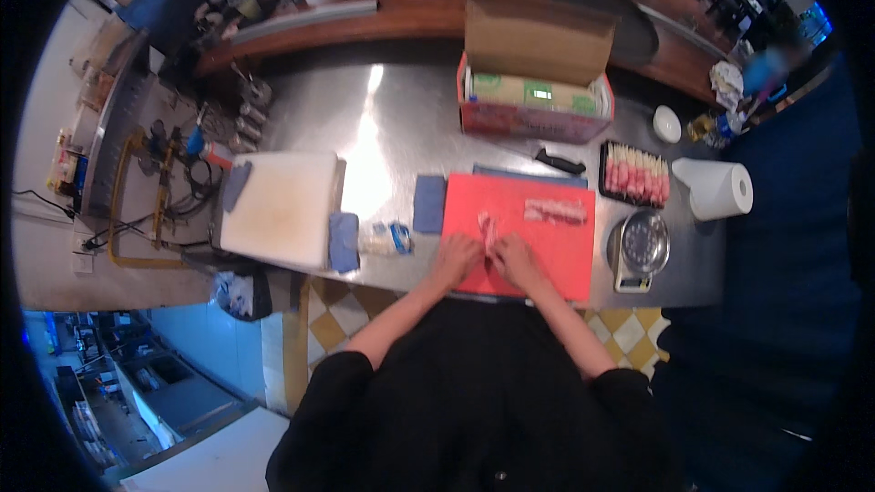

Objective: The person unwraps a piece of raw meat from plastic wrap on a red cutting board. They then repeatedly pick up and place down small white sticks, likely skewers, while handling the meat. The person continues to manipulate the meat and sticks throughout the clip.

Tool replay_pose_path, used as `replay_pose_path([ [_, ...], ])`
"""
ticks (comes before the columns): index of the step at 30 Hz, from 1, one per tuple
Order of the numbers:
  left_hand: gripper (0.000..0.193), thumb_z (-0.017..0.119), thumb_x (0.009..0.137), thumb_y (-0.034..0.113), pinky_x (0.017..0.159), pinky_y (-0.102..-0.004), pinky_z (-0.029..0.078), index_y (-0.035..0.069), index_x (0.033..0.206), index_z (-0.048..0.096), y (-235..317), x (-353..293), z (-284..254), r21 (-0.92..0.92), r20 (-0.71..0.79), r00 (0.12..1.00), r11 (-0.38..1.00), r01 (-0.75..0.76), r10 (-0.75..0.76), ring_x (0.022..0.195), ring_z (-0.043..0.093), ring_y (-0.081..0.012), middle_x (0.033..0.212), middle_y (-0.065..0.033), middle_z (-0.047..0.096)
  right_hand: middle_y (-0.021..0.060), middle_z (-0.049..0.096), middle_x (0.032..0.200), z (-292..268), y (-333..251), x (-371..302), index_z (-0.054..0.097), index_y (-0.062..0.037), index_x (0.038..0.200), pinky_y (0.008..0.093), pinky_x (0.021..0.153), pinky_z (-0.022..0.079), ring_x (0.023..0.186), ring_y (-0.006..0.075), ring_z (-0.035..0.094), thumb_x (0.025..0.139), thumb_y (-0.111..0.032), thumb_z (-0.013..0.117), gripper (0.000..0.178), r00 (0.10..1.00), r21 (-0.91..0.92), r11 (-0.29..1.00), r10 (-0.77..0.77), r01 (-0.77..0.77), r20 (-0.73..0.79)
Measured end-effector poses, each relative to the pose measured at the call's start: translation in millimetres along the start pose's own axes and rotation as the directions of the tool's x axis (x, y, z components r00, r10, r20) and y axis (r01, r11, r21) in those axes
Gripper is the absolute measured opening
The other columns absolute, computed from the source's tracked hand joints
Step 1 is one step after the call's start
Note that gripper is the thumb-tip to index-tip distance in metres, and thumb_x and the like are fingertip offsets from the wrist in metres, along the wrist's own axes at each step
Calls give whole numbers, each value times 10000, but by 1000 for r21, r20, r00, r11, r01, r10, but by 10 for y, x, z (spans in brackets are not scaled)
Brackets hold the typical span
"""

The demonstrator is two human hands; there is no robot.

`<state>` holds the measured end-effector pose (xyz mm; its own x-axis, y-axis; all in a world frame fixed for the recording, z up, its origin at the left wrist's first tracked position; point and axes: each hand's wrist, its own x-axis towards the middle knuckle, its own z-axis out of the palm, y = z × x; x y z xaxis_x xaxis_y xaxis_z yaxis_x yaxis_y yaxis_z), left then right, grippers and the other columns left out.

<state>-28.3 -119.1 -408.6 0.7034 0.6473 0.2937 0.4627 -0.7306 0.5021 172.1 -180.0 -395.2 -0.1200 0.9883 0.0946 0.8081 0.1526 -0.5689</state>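
Note:
On a red cutting board [462, 191], both my hands are closed in a pinch over a strip of pink-and-white sliced meat [487, 220]. My left hand [458, 257] grips it from the left side, my right hand [515, 260] from the right. The fingertips nearly meet, and whatever else lies beneath them is hidden. Several more meat slices [556, 210] lie flat at the board's right. Beyond the board's right edge, a black tray [635, 200] holds rows of pink meat rolls with pale ends.
A black-handled knife [561, 161] lies behind the board, before an open cardboard box [533, 123]. To the right are a scale with a metal bowl [645, 244], a paper roll [715, 189] and a white bowl [666, 124]. Leftward: blue cloth [429, 203], plastic package [385, 238], white cutting board [283, 210].

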Motion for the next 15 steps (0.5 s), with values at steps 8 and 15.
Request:
replay_pose_path([
  [8, 154, 787, 804, 186, 870, -448, 453, 91, 916, 741, 56, 255, -207, -141, 85, 985, 977, 162, -151, 982, 584, -290, 977, -69, 618, 103, 638, 986, -291, -163, -49, 691, -54, 1033, 450, 831, 504, 953, 317, 598, 706, -148, 843, 373, 980, 69, 997, -8, 23, -201],
  [15, 120, 785, 781, 148, 842, -469, 468, 97, 888, 768, -41, 450, -238, -56, 269, 931, 961, 271, -247, 963, 618, -321, 938, -107, 695, 65, 661, 998, -121, -143, 44, 705, -60, 997, 403, 806, 494, 942, 271, 606, 775, -114, 765, 236, 977, -40, 987, -159, 155, -141],
])
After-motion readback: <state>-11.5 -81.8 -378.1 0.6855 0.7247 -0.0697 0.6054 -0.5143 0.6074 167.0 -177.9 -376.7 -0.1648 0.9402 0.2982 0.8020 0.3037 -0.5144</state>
